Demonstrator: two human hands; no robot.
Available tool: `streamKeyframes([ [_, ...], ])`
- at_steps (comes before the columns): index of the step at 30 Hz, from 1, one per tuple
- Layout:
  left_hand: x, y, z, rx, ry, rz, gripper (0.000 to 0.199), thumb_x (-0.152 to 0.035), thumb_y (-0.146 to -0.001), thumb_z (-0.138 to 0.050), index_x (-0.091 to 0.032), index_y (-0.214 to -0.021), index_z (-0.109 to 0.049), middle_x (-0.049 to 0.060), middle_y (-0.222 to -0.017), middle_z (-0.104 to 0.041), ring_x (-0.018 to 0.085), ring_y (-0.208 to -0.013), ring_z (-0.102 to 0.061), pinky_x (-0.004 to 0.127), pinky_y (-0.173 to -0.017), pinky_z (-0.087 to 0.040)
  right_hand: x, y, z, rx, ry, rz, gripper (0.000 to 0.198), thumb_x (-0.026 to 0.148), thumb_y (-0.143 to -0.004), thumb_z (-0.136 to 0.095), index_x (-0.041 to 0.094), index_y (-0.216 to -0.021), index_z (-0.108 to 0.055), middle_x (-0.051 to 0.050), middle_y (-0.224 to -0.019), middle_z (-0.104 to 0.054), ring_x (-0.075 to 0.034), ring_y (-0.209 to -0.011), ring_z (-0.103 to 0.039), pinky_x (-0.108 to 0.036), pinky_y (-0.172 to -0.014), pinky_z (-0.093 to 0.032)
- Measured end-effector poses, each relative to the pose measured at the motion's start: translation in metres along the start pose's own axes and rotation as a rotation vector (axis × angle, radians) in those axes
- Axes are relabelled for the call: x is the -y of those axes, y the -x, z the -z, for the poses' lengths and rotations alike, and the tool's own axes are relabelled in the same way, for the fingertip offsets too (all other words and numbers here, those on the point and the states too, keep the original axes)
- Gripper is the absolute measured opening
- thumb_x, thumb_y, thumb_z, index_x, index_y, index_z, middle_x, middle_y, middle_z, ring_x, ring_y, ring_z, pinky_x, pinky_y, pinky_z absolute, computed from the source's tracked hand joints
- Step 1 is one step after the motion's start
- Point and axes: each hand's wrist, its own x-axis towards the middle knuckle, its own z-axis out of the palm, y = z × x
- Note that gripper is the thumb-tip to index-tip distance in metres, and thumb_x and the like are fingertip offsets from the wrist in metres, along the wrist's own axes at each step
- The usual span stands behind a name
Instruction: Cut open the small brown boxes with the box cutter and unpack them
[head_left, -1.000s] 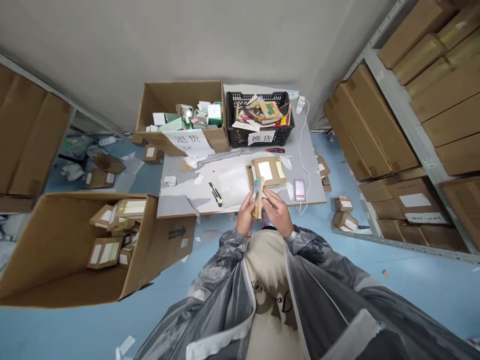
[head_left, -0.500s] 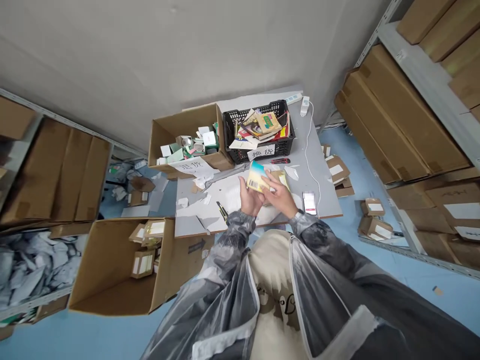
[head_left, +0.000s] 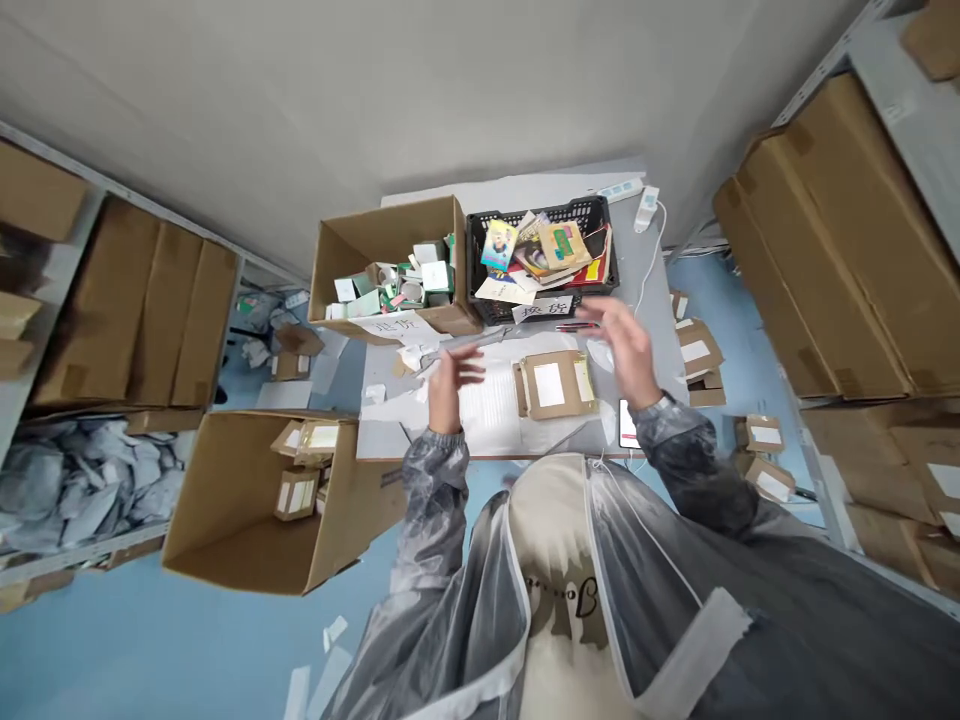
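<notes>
My left hand (head_left: 451, 385) hovers open over the grey table (head_left: 660, 300), fingers spread, holding nothing. My right hand (head_left: 628, 345) is also open and blurred, above the table's right side near a red pen (head_left: 576, 326). Between the hands lies an opened brown cardboard mailer (head_left: 555, 384) with a white label. A small colourful booklet (head_left: 499, 244) rests at the left end of the black plastic crate (head_left: 600, 212), on top of several other books.
An open cardboard box (head_left: 390, 240) of small green and white packages stands left of the crate. A phone (head_left: 627, 425) lies by my right wrist. A large carton (head_left: 225, 500) with parcels sits on the floor at left. Shelves of cartons flank both sides.
The colourful booklet left my hands and now lies in the black crate. Both hands have drawn apart and are empty. The view shifted right.
</notes>
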Motion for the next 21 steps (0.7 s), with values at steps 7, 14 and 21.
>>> streamKeyframes([
  [7,0.168,0.106,0.017,0.203,-0.760,0.698,0.051,-0.062,-0.112,-0.074,-0.020,-0.138,-0.088,0.022,-0.140,-0.086,0.039,-0.135,-0.082,0.051,-0.118,-0.065,-0.171,0.092,0.027,0.143,0.422,-0.887,0.023,0.040,-0.106,-0.080,0.020,-0.108,-0.091,-0.012,-0.128,-0.094,-0.030,-0.122,-0.089,-0.026,-0.072,-0.070],
  [14,0.221,0.114,-0.002,0.440,-1.145,0.522,0.093,-0.022,-0.105,-0.076,-0.020,-0.194,-0.050,0.029,-0.204,-0.027,0.048,-0.188,-0.027,0.061,-0.146,-0.035,-0.189,0.069,0.032,0.027,0.434,-0.931,0.019,0.035,-0.104,-0.076,0.019,-0.106,-0.087,-0.014,-0.129,-0.093,-0.026,-0.108,-0.091,-0.024,-0.067,-0.067],
  [21,0.239,0.075,0.009,0.646,-1.207,0.373,0.077,-0.006,-0.107,-0.054,-0.005,-0.184,-0.057,0.039,-0.176,-0.059,0.044,-0.156,-0.062,0.060,-0.134,-0.042,-0.181,0.034,0.005,-0.075,0.639,-0.600,0.031,0.037,-0.108,-0.070,0.021,-0.127,-0.088,-0.014,-0.151,-0.085,-0.029,-0.140,-0.080,-0.038,-0.117,-0.068],
])
